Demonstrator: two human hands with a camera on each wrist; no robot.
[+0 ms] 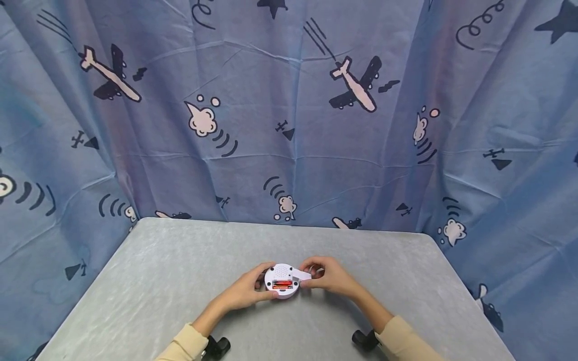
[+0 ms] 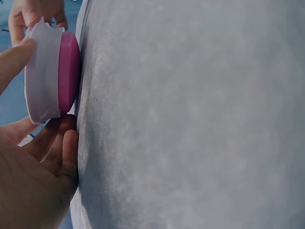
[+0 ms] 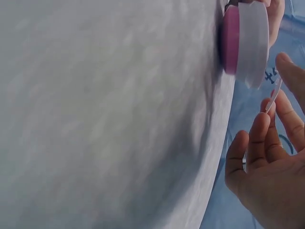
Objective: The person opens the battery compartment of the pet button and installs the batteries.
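Observation:
A round white device (image 1: 281, 272) with a grid of small holes lies back side up over the table. Its battery compartment is uncovered and shows red batteries (image 1: 282, 284). The wrist views reveal a pink part (image 2: 69, 71) on its underside. My left hand (image 1: 246, 291) grips the device from the left, thumb on the near edge and fingers round the far side. Just right of the device, my right hand (image 1: 333, 276) pinches a thin white battery cover (image 3: 273, 96) between thumb and fingers. In the right wrist view, the cover is apart from the device.
A pale grey table (image 1: 180, 250) spreads beneath both hands. Behind it hangs a blue curtain (image 1: 253, 150) printed with planes and clouds. Black wrist mounts (image 1: 218, 347) sit by both cuffs.

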